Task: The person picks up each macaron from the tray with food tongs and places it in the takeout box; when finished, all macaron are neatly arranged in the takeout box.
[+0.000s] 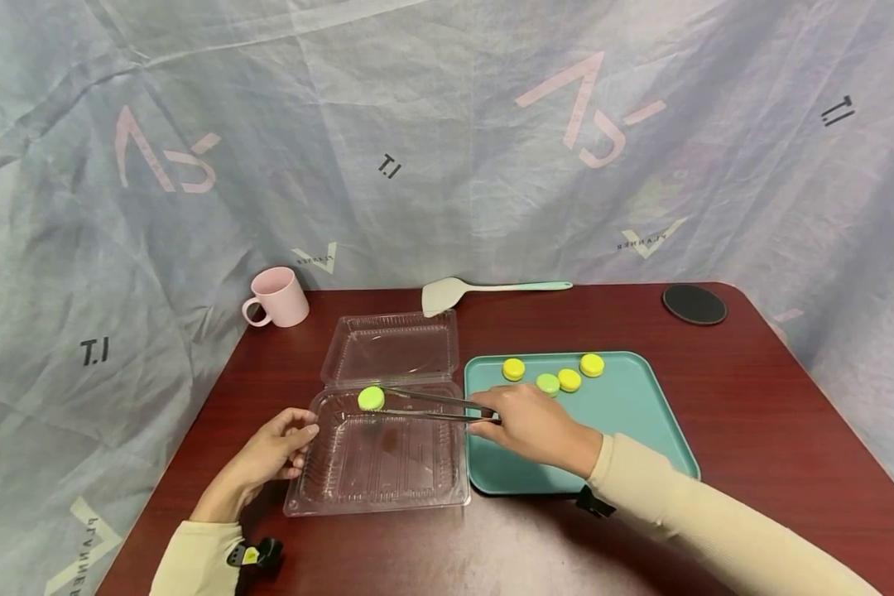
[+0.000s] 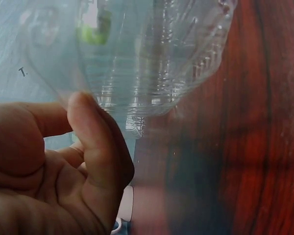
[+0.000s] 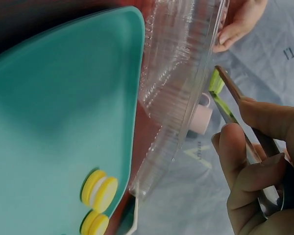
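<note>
My right hand (image 1: 532, 422) grips metal tongs (image 1: 439, 399). Between the tong tips is a green macaron (image 1: 371, 398), held above the back left of a clear plastic container (image 1: 380, 507). The right wrist view shows the macaron (image 3: 216, 82) raised over the container's rim. At the container's left side, my left hand (image 1: 271, 451) pinches the rim between thumb and finger, plainest in the left wrist view. The container's lid (image 1: 395, 348) lies folded back behind its base. On the teal tray (image 1: 611, 439) to the right sit several yellow macarons (image 1: 592, 365) and one green macaron (image 1: 547, 384).
A pink mug (image 1: 279, 298) stands at the back left. Behind the lid lies a pale spatula (image 1: 443, 294), its blade overlapping the lid's edge in view. A black round coaster (image 1: 694, 305) is at the back right. Printed cloth (image 1: 417, 124) hangs behind the table.
</note>
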The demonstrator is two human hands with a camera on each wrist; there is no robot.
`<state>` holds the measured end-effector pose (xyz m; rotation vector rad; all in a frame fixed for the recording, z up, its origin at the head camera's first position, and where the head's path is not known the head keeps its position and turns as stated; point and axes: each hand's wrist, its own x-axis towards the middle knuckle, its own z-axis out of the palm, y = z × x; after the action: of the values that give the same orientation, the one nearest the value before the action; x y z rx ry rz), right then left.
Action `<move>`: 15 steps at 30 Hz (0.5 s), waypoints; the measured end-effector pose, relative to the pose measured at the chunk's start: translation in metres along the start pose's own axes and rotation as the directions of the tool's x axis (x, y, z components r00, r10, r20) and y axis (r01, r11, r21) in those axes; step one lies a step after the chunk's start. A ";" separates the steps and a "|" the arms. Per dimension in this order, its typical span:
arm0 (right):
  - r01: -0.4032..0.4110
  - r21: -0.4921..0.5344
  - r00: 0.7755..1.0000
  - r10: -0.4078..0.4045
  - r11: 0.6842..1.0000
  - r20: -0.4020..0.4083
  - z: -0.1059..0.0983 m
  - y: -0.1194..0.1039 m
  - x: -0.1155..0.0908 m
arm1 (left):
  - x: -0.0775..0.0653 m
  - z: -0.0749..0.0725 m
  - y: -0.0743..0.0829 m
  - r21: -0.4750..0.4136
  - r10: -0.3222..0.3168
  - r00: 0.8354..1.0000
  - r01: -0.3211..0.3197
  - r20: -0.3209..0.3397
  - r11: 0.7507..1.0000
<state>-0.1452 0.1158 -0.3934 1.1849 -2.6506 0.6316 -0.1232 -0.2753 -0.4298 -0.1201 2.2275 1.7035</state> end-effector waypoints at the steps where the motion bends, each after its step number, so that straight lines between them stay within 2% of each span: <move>1: 0.006 -0.003 1.000 -0.006 1.000 0.004 0.000 -0.001 0.002 | 0.000 0.000 0.000 0.000 0.003 1.000 -0.003 0.002 1.000; 6: 0.034 -0.016 0.998 -0.033 0.999 0.050 0.003 -0.007 0.010 | 0.000 0.000 0.000 -0.007 0.005 1.000 -0.005 -0.001 1.000; 15: 0.026 -0.035 0.990 -0.021 0.999 0.142 0.010 -0.019 0.024 | 0.001 0.002 0.000 -0.006 0.008 1.000 -0.008 -0.001 1.000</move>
<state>-0.1468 0.0836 -0.3886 1.2945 -2.7460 0.5100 -0.1234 -0.2731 -0.4305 -0.1139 2.2260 1.7151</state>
